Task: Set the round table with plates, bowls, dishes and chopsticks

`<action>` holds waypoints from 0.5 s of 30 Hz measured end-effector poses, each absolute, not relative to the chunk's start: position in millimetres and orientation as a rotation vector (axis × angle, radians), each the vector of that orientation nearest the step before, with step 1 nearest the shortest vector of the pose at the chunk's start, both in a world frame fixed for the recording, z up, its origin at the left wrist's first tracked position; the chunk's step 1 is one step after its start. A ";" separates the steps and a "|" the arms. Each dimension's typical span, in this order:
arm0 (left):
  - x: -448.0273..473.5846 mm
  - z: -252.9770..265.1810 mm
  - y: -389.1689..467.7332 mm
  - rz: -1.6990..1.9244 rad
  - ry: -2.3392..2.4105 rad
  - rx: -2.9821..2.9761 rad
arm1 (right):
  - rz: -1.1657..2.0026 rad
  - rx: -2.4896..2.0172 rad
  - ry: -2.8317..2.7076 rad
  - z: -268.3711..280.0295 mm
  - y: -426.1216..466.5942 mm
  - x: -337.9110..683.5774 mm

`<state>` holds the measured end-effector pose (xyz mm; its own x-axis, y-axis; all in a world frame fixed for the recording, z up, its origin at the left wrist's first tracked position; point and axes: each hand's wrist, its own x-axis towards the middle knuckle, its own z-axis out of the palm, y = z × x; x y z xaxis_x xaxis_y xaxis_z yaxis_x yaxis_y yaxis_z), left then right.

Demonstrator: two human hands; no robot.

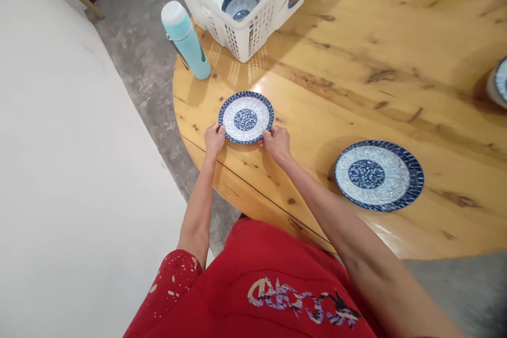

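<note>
A blue-and-white patterned plate (246, 118) is in front of me near the table's left end. My left hand (214, 140) grips its lower left rim, thumb on top. On its lower right rim, my right hand (277, 143) pinches the edge the same way. Whether the plate rests on the wood or hangs just above it, I cannot tell. A second, larger-looking plate (379, 175) with the same pattern lies on the table to the right of my right hand.
A white plastic basket (243, 45) holding a blue-patterned bowl (241, 2) stands at the back. Left of it is a light-blue bottle (189, 45). More dishes, including a bowl (499, 83), show at the right edge of the round wooden table (328, 74). A white wall (71, 169) borders the left.
</note>
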<state>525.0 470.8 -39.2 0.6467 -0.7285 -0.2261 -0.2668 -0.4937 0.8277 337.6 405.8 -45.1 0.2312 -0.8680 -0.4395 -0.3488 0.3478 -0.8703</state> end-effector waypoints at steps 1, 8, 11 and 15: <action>524.5 -38.7 471.5 -0.740 -0.769 2.051 | -0.526 -1.227 1.349 -46.6 405.3 338.0; 523.7 -37.6 473.0 -0.741 -0.729 2.022 | -0.639 -1.214 1.317 -54.4 401.7 341.0; 523.6 -37.2 474.2 -0.745 -0.733 2.010 | -0.603 -1.193 1.278 -47.1 404.2 336.7; 521.0 -37.7 485.9 -0.801 -0.657 1.926 | -0.608 -1.143 1.246 -33.6 419.2 304.7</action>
<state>521.0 485.9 -37.7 0.6458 -0.7165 -0.2639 -0.1187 -0.4356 0.8923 304.7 419.2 -33.6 0.2717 -0.8696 -0.4124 -0.2104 0.3644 -0.9072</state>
